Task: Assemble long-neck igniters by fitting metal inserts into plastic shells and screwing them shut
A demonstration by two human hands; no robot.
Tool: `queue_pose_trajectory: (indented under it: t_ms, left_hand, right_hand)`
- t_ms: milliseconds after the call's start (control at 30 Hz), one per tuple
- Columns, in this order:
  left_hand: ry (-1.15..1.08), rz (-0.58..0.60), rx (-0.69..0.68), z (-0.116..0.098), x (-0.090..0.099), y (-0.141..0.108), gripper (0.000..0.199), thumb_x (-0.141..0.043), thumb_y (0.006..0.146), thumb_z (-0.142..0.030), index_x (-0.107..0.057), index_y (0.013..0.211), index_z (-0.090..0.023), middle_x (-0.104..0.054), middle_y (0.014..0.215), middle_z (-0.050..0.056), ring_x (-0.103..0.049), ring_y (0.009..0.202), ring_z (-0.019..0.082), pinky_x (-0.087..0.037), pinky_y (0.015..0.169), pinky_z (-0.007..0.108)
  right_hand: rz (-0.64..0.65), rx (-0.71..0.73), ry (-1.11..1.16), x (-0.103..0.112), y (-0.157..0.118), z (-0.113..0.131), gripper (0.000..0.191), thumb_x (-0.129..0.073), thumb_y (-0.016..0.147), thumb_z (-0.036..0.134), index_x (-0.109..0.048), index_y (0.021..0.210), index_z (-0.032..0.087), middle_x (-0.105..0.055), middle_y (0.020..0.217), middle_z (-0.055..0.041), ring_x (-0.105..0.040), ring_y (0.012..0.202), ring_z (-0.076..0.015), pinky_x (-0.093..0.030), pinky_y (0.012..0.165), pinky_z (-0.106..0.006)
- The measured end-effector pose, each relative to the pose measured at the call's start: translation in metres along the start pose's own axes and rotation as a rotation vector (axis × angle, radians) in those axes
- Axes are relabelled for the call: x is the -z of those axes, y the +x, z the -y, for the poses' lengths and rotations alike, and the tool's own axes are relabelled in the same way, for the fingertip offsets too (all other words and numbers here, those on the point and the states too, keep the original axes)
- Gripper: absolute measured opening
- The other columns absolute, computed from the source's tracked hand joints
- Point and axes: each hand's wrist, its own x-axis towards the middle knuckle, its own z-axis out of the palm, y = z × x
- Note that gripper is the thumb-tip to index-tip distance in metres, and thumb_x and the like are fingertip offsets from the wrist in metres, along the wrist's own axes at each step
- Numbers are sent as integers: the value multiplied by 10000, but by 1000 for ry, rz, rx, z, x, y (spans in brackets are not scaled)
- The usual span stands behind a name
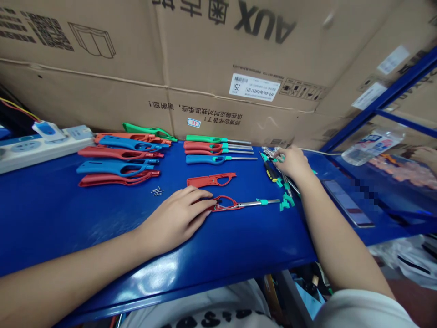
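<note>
My left hand point(186, 214) is closed over the handle end of an opened red gas lighter point(228, 203), holding it on the blue table. A metal tube with a teal sleeve sticks out of the lighter to the right. Just beyond lies a loose red shell half point(210, 179). At the right, my right hand point(292, 161) has its fingers bent into a pile of small metallic parts point(269, 153); what they pinch is hidden. Below that hand lie a black-and-yellow screwdriver point(271, 173), several metal tubes and teal plastic pieces point(287, 200).
Red, blue, orange and green lighter shells point(116, 167) lie at the left; several tubed lighters point(205, 159) lie in the middle. Small screws point(157, 191) sit near my left forearm. Cardboard point(205, 82) walls the back. A power strip point(44, 148), phone point(347, 203) and plastic bottle point(372, 145) flank the area.
</note>
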Motion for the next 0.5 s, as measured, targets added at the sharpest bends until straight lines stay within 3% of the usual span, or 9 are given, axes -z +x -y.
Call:
queue_pose_trajectory:
  t_ms: [100, 300, 500]
  left_hand:
    - [-7, 1, 0, 0, 0, 1, 281, -484, 1019, -205, -657, 1239, -225, -669, 1257, 85, -617, 1128, 245, -512, 977, 444]
    - [-15, -12, -18, 1, -1, 0, 253, -485, 1018, -203, -659, 1200, -234, -677, 1227, 65, -624, 1108, 228, -510, 961, 412]
    - [-47, -1, -9, 0, 0, 0, 216, -483, 1011, -182, -650, 1141, -223, -684, 1192, 54, -615, 1121, 224, -498, 977, 413]
  right_hand:
    - [-33, 24, 8, -2, 1, 1, 174, -666, 803, 225, -685, 969, 175, -570, 1172, -218, -529, 1120, -385, -439, 830, -460]
    - [-57, -64, -76, -7, 3, 8, 188, -683, 769, 150, -678, 950, 201, -594, 1216, -181, -556, 1178, -399, -461, 908, -512]
    - [-85, -24, -20, -10, 8, 4, 103, -696, 768, 172, -677, 865, 201, -630, 1192, -171, -585, 1160, -397, -476, 921, -547]
